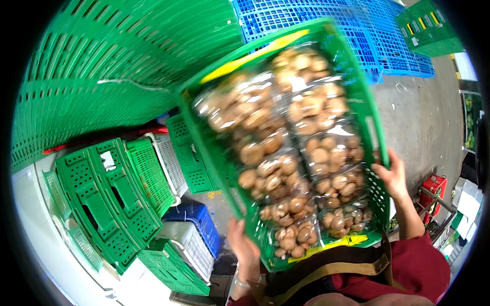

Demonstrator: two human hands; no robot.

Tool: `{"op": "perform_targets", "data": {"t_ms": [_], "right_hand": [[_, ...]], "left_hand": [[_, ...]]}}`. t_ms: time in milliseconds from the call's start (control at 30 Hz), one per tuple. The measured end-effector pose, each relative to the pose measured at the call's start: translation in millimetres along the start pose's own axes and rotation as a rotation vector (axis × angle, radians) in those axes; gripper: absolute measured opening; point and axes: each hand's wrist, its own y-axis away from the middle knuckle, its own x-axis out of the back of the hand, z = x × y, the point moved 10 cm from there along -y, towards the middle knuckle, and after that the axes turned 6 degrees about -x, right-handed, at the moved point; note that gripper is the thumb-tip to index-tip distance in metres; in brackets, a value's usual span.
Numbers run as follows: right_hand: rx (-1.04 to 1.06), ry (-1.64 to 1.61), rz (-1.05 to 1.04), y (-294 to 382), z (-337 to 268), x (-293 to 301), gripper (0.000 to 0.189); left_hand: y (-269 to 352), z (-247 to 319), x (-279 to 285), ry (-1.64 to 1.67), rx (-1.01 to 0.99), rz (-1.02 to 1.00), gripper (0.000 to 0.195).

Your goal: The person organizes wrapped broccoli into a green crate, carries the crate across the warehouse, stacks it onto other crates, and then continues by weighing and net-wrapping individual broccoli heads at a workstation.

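Note:
I hold a green plastic crate (pixel 360 93) with yellow handles before my body, tilted in the view. Two rows of clear-wrapped packs of brown mushrooms (pixel 285 172) fill it. My left hand (pixel 244 244) grips the crate's left side near the end closest to me. On the opposite long side, my right hand (pixel 390 174) is closed around the rim by a handle slot. The far end of the crate is blurred, and its underside is hidden.
Tall stacks of green crates (pixel 95 69) rise at the left. More green crates (pixel 115 202), a white crate (pixel 191 248) and a blue crate (pixel 197 220) stand below them. Blue plastic pallets (pixel 398 49) lie ahead on the concrete floor (pixel 417 111). A red machine (pixel 432 195) is at right.

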Motion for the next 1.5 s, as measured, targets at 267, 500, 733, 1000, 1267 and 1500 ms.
{"op": "perform_targets", "data": {"t_ms": [267,500,733,1000,1267,1500], "right_hand": [[-0.243,-0.262,0.355,-75.9,147.4,194.1,0.038],[-0.333,-0.195,0.318,-243.3,267.1,243.5,0.031],[-0.213,-0.026,0.197,-447.1,268.8,216.6,0.018],[-0.160,0.007,-0.036,-650.8,221.5,158.5,0.010],[-0.054,-0.011,-0.217,-663.9,207.1,73.1,0.066],[0.408,0.605,-0.288,-481.4,226.9,-55.9,0.018]], "left_hand": [[-27.1,-125.1,-304.9,-0.148,0.105,-0.476,0.040],[-94.9,-258.5,-413.8,-0.281,0.120,-0.411,0.052],[-175.1,-316.0,-479.3,-0.296,0.100,-0.396,0.036],[-265.9,-371.6,-536.5,-0.260,0.196,-0.462,0.042],[-275.0,-394.2,-569.1,0.099,0.210,-0.604,0.047],[-157.9,-411.8,-463.4,-0.147,0.165,-0.715,0.042]]}}
